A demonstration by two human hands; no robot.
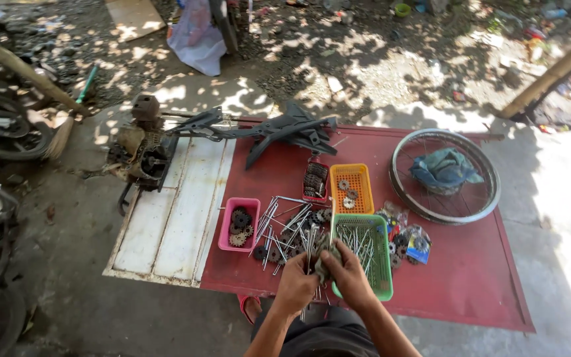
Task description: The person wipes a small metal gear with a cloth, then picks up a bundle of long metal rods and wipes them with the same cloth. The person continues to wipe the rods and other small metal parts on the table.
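My left hand [295, 284] and my right hand [349, 276] meet at the near edge of a red sheet [457, 271]. Together they grip a grey rag [325, 254] wrapped around a bundle of thin metal spokes [310, 248]. The right hand lies over the near corner of a green basket [373, 254] full of spokes. More loose spokes and small dark sprockets [285, 225] are scattered just beyond my hands.
A pink tray [226, 228] of sprockets, an orange basket [351, 186] and a small red tray [314, 180] lie beyond. A spoked wheel rim [445, 175] holding a blue cloth sits at right. A black frame part [279, 129], an old engine [141, 145] and white panel [173, 211] lie at left.
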